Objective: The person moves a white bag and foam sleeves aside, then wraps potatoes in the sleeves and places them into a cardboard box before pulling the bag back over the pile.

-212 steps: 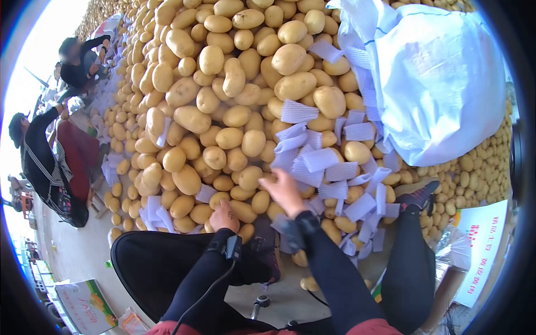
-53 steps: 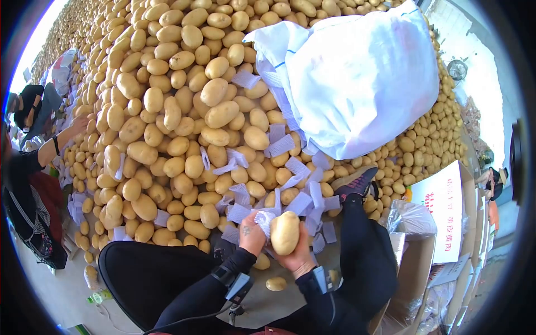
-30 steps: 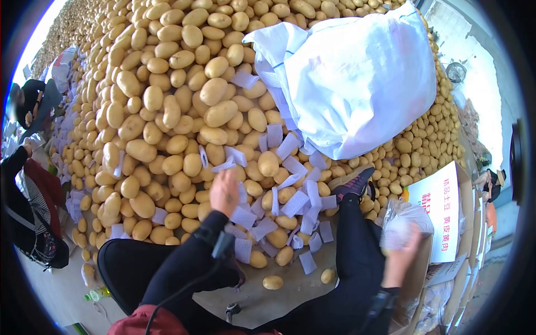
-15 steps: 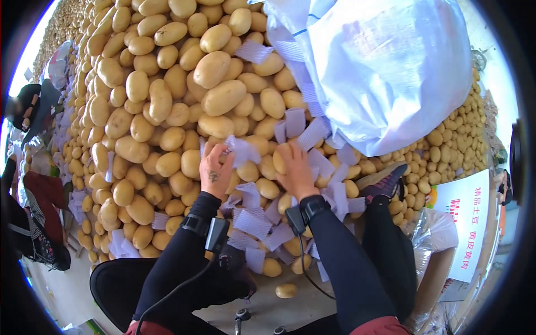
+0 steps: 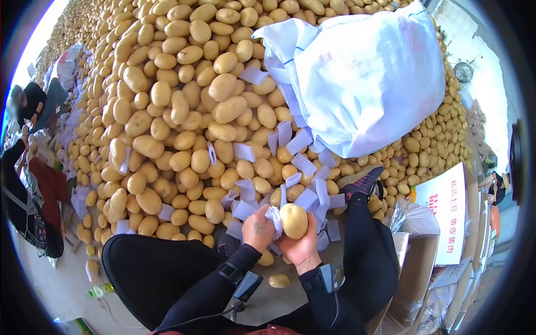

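Observation:
In my right hand [image 5: 302, 251] rests a smooth yellow potato [image 5: 294, 221], cupped by the fingers and palm from below and the right. My left hand [image 5: 258, 230] is closed on a white foam net sleeve [image 5: 274, 219], which is bunched up against the potato's left side. Both hands are close together in front of my body, above the near edge of the potato pile [image 5: 162, 123]. Loose foam net sleeves [image 5: 306, 199] lie scattered over the potatoes just beyond my hands. Some of my left fingertips are hidden behind the sleeve.
A big white woven sack [image 5: 368, 84] lies on the pile at right. Beside my right leg stands an open cardboard box [image 5: 413, 273] with plastic lining. One potato [image 5: 278, 281] is on the floor near my feet. Other people [image 5: 42, 184] sit at the far left.
Both hands have come back from the pile towards my body and together. The potato is now in my right hand against the foam sleeve in my left. The camera view has shifted.

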### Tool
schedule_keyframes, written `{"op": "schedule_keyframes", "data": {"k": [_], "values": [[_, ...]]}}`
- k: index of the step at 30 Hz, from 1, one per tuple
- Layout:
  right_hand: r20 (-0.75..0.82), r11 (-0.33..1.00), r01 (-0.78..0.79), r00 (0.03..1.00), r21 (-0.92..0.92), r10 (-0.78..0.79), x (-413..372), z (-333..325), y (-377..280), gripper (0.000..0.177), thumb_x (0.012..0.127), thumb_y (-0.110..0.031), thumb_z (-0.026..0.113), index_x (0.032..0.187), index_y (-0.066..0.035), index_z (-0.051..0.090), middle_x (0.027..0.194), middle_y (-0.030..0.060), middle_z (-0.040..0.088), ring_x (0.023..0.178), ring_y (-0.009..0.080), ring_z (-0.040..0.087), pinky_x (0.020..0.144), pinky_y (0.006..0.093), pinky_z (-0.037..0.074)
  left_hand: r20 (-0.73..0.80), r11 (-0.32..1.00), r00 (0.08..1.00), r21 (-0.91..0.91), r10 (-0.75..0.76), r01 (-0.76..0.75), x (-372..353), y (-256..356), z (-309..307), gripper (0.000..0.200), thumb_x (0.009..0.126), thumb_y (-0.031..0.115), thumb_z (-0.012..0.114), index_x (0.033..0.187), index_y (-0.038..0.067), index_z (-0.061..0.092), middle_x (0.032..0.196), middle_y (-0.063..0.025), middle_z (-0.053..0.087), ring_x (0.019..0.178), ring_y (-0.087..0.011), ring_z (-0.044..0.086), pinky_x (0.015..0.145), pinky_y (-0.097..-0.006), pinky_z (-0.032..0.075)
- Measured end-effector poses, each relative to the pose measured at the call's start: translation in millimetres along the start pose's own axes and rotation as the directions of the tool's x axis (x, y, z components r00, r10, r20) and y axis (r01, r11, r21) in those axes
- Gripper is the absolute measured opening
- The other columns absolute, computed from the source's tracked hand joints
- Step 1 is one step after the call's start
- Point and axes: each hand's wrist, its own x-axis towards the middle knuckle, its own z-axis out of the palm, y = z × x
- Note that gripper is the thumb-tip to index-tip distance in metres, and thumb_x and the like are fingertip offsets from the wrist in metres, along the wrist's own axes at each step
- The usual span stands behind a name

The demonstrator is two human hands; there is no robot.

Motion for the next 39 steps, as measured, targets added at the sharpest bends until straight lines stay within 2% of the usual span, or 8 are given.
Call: {"op": "schedule_keyframes", "data": {"k": [5, 8, 13, 20, 25, 33, 36, 39], "values": [[-0.102, 0.969, 0.242, 0.964, -0.049, -0.246, -50, 3, 10, 0.061, 0.087, -0.054, 0.065, 0.129, -0.011, 0.057, 0.131, 0.0060, 0.058, 0.117, 0.0266, 0.056, 0.102, 0.0456, 0.044, 0.080, 0.985, 0.990, -0.121, -0.116, 0.125, -25, 38, -28, 0.021, 0.087, 0.015, 0.065, 0.103, 0.002, 0.067, 0.070, -0.0175, 0.066, 0.063, -0.0281, 0.067, 0.061, -0.0375, 0.053], [0.491, -0.351, 0.344, 0.576, -0.871, -0.653, -72, 20, 6, 0.054, 0.066, -0.012, 0.084, 0.111, -0.004, 0.056, 0.111, 0.0132, 0.055, 0.104, 0.0313, 0.057, 0.093, 0.0432, 0.046, 0.053, 0.963, 0.963, 0.042, 0.263, -0.265, -46, 53, -19, 0.017, 0.086, 0.016, 0.068, 0.099, 0.005, 0.067, 0.069, -0.0168, 0.064, 0.059, -0.0320, 0.063, 0.057, -0.0396, 0.052], [0.630, -0.698, -0.090, 0.359, -0.711, -0.689, -119, 15, -69, 0.054, 0.059, 0.006, 0.070, 0.110, -0.005, 0.056, 0.105, 0.0141, 0.053, 0.102, 0.0351, 0.054, 0.094, 0.0424, 0.044, 0.213, 0.830, 0.819, 0.058, 0.532, -0.555, -23, 84, -18, 0.010, 0.087, 0.019, 0.069, 0.089, 0.011, 0.063, 0.067, -0.0128, 0.064, 0.060, -0.0328, 0.065, 0.052, -0.0423, 0.051], [0.728, -0.526, -0.695, 0.006, -0.491, -0.686, -181, -22, -231, 0.056, 0.067, 0.007, 0.063, 0.121, -0.003, 0.056, 0.136, 0.0215, 0.049, 0.132, 0.0388, 0.041, 0.111, 0.0487, 0.032, -0.398, 0.970, 0.892, 0.192, 0.216, -0.150, 169, -30, -4, 0.025, 0.081, 0.016, 0.071, 0.095, 0.001, 0.057, 0.087, -0.0183, 0.062, 0.087, -0.0388, 0.062, 0.078, -0.0453, 0.050], [0.278, -0.146, 0.238, 0.765, -0.960, -0.582, 31, 22, -141, 0.037, 0.084, -0.004, 0.065, 0.121, -0.001, 0.061, 0.115, 0.0109, 0.067, 0.102, 0.0216, 0.066, 0.092, 0.0324, 0.051, -0.372, 0.989, 0.918, 0.086, 0.141, -0.117, 219, -84, 4, 0.020, 0.080, 0.007, 0.067, 0.097, 0.000, 0.058, 0.092, -0.0163, 0.063, 0.088, -0.0336, 0.061, 0.081, -0.0408, 0.049], [0.681, -0.702, 0.276, 0.617, -0.657, -0.394, 253, -12, -17, 0.045, 0.081, -0.009, 0.069, 0.121, 0.001, 0.052, 0.113, 0.0223, 0.061, 0.110, 0.0375, 0.060, 0.097, 0.0392, 0.047, -0.422, 0.997, 0.905, -0.016, 0.057, -0.070, 186, -76, -18, 0.012, 0.083, 0.005, 0.062, 0.093, 0.001, 0.058, 0.082, -0.0113, 0.058, 0.071, -0.0217, 0.057, 0.066, -0.0335, 0.048], [0.224, 0.590, 0.414, 0.902, -0.694, -0.370, 233, -34, -23, 0.044, 0.088, -0.016, 0.065, 0.125, 0.003, 0.051, 0.132, 0.0122, 0.052, 0.116, 0.0213, 0.054, 0.098, 0.0349, 0.044, -0.362, 0.974, 0.904, 0.109, 0.226, -0.200, 143, -42, -8, 0.015, 0.077, 0.002, 0.064, 0.090, 0.002, 0.055, 0.084, -0.0136, 0.055, 0.075, -0.0296, 0.057, 0.068, -0.0365, 0.048], [0.100, 0.715, 0.431, 0.884, -0.550, -0.456, 142, -12, -11, 0.054, 0.092, -0.023, 0.065, 0.137, 0.002, 0.047, 0.134, 0.0101, 0.051, 0.112, 0.0193, 0.055, 0.096, 0.0333, 0.046, -0.210, 0.976, 0.953, 0.069, 0.218, -0.208, 90, -16, 16, 0.022, 0.073, 0.001, 0.067, 0.093, 0.003, 0.057, 0.089, -0.0159, 0.057, 0.085, -0.0353, 0.059, 0.073, -0.0398, 0.049]]}}
